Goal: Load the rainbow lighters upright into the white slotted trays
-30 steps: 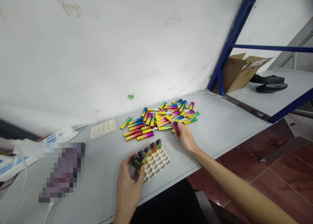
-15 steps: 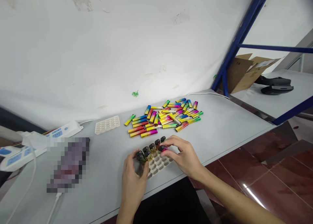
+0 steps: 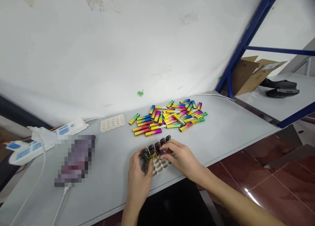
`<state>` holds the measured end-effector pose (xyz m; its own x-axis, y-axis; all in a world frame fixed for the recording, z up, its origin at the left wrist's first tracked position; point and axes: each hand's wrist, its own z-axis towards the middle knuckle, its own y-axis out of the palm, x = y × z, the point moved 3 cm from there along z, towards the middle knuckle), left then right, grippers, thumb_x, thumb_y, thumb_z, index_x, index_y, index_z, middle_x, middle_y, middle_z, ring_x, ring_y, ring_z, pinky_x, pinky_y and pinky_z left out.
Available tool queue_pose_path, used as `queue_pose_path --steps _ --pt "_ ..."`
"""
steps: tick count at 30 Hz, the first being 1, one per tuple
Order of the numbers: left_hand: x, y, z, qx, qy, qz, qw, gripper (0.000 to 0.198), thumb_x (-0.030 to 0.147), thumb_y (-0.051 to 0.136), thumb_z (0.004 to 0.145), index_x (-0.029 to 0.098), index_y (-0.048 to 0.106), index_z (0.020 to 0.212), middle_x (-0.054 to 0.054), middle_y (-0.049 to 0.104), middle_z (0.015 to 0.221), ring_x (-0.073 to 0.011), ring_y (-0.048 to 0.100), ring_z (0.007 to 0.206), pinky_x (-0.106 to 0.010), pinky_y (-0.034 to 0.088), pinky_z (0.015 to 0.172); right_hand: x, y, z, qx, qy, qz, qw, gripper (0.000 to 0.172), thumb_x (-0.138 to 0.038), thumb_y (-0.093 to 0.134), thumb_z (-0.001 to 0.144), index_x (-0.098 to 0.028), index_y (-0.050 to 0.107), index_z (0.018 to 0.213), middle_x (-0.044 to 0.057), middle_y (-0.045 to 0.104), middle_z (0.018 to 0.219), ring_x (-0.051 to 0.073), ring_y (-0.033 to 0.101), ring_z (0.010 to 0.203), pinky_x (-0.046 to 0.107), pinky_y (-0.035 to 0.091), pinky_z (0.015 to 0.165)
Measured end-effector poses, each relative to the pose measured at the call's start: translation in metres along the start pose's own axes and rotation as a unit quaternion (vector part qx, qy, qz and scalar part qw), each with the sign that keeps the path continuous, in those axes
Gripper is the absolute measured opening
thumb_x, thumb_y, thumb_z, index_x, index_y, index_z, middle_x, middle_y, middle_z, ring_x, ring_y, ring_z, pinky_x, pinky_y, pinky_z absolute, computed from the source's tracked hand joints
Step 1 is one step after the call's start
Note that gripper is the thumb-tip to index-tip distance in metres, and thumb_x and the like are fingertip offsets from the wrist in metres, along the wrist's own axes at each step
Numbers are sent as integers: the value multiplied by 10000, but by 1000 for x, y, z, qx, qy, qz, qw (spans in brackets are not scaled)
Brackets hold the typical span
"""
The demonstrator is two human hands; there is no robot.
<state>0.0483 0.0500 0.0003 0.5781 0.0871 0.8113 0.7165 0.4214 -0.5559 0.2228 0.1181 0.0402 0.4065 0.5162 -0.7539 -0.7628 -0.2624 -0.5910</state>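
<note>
A cream honeycomb tray (image 3: 161, 165) lies near the table's front edge with several rainbow-coloured lighters (image 3: 157, 147) standing upright in its far cells. My left hand (image 3: 139, 180) grips the tray's left end, fingers curled round it. My right hand (image 3: 183, 158) pinches a lighter (image 3: 162, 151) with a black cap, holding it down over the tray's second row. A loose pile of rainbow lighters (image 3: 169, 118) lies flat on the table just beyond the tray.
A second empty honeycomb tray (image 3: 112, 123) lies at the back left. Power strips (image 3: 70, 127) and cables sit at the left beside a blurred object. A blue shelf frame (image 3: 236, 52), a cardboard box (image 3: 248, 73) and a dark object stand at the right.
My right hand left the pile with one lighter and carried it back to the tray, now lowering it into a cell. The left hand stayed on the tray's end.
</note>
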Motion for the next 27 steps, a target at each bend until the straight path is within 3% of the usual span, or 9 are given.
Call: queue_pose_path --steps 4,9,12,14,17,20,24,27 --pt "1 0 0 -7 -14 5 1000 467 428 567 887 220 499 1299 -108 599 1259 -272 573 1183 -444 478 993 -2 0 6 -8 8 -119 993 183 -369 625 927 -257 686 1059 45 711 967 196 669 755 300 454 622" --pt "4 -1 0 -15 -32 17 999 479 439 564 882 212 507 1300 -114 612 1257 -282 583 1176 -449 479 988 -2 4 2 1 15 -226 974 339 -486 549 952 -225 677 777 50 707 764 192 625 639 301 301 537" --pt "3 -1 -1 -18 -31 18 999 474 448 560 884 205 519 1289 -121 620 1245 -289 588 1166 -454 482 980 5 -11 3 37 34 -236 971 438 -521 497 968 -213 623 683 34 659 661 147 531 524 291 268 518" --pt "2 -1 -1 -22 -33 14 999 479 454 560 884 202 522 1289 -124 625 1238 -293 593 1159 -455 486 972 18 -30 10 96 65 -267 957 475 -511 439 991 -210 591 656 38 617 623 147 493 514 294 271 522" --pt "2 -1 0 -23 -40 18 999 493 465 559 883 199 522 1297 -128 626 1240 -300 592 1165 -457 485 973 49 -58 28 186 106 -332 919 340 -460 486 970 -210 647 806 99 664 841 233 591 781 318 371 622" --pt "1 -1 0 -21 -44 27 998 492 470 551 888 205 520 1301 -125 627 1245 -298 589 1173 -455 481 983 86 -71 42 182 143 -381 895 273 -425 625 867 -163 676 922 172 619 1017 332 565 986 411 444 780" --pt "0 -1 0 -19 -46 29 998 489 472 549 889 207 525 1299 -124 632 1242 -295 599 1163 -447 490 972 111 -77 49 206 115 -328 915 205 -360 633 839 -162 665 878 166 567 1084 329 547 1058 449 466 886" --pt "-1 -1 0 -22 -51 33 998 496 475 546 889 204 521 1304 -128 627 1253 -296 595 1175 -445 491 973 109 -87 56 261 89 -193 942 226 -384 670 811 -177 628 893 141 589 1084 302 560 1089 444 457 948"
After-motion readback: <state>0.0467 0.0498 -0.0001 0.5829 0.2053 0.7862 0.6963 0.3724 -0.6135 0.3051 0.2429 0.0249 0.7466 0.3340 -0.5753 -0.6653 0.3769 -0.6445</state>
